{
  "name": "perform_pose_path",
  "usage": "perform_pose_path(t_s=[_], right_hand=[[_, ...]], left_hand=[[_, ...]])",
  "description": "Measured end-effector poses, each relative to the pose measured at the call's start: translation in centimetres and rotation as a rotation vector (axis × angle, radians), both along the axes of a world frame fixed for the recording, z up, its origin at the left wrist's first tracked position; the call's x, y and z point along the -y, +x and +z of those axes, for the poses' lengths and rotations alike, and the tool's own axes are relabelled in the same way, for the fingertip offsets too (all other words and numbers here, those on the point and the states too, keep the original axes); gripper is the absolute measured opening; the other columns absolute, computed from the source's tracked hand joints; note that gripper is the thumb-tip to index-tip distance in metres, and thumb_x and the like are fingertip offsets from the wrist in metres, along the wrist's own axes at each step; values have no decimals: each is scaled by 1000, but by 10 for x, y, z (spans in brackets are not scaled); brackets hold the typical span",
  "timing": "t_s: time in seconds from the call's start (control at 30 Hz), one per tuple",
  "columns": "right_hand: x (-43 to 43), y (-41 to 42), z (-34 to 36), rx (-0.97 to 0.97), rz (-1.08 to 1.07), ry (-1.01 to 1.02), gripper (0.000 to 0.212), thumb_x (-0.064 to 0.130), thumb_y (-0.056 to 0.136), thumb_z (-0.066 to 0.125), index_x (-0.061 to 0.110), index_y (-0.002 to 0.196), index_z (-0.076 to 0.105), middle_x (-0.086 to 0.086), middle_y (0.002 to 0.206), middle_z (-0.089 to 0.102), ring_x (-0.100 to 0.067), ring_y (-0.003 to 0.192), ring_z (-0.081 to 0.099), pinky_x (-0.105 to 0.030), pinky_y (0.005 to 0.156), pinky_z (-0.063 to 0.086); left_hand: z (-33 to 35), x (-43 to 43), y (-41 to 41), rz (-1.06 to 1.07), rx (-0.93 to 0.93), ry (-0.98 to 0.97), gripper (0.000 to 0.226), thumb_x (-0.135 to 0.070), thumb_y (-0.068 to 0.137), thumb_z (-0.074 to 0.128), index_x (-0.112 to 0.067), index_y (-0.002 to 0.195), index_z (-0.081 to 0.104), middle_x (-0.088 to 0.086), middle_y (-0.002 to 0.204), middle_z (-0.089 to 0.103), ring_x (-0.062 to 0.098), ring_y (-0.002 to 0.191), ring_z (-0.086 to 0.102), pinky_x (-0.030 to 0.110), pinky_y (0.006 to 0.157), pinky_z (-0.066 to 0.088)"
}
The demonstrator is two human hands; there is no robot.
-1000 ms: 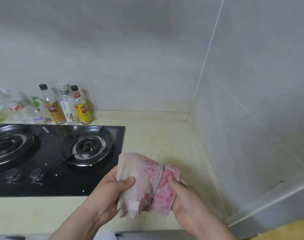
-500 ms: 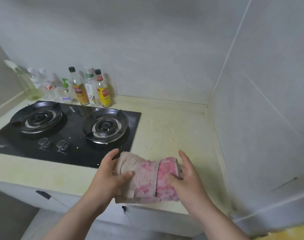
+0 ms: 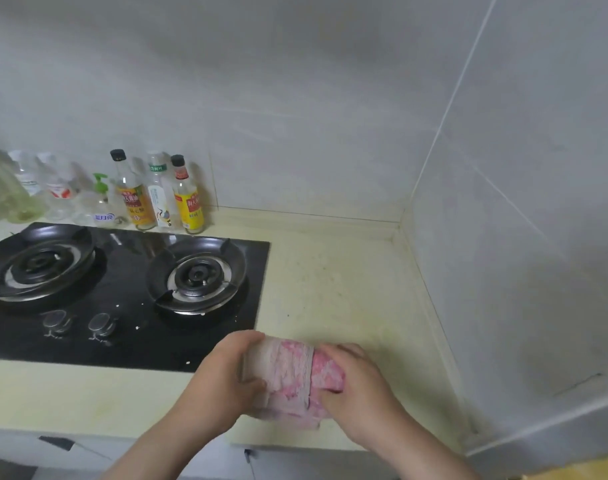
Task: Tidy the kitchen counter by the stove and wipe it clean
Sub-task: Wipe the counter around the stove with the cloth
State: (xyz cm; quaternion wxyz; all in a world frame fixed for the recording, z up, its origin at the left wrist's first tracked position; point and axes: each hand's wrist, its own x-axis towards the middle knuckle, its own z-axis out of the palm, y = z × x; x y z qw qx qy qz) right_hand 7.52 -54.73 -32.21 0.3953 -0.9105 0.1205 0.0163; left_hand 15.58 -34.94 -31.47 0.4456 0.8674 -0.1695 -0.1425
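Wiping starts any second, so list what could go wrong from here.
The folded pink and white towel, gripped by the left hand and right hand, may push the white crumbs on the black glass hob onto the pale yellow counter. A wide sweep could topple the yellow-labelled glass bottles against the wall.

Bottles (image 3: 188, 199) stand behind the stove (image 3: 129, 299); the cloth (image 3: 292, 375) lies on the counter (image 3: 347, 289) to its right.

Grey tiled walls (image 3: 295, 98) meeting in a right-hand corner, pale cabinet fronts (image 3: 11, 441) below, dim light
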Motion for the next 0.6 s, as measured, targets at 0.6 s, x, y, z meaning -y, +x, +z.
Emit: perform_pose_path(t_s=[0.6], right_hand=[[2, 4, -21, -96, -454, 359, 24, 21, 61, 58, 7, 80, 65, 3, 67, 58, -7, 64, 51, -27, 61, 40]], left_hand=[[-28, 13, 53, -170, -512, -263, 14, -15, 65, 69, -14, 78, 66, 8, 64, 60, 22, 48, 53, 25, 50, 37]])
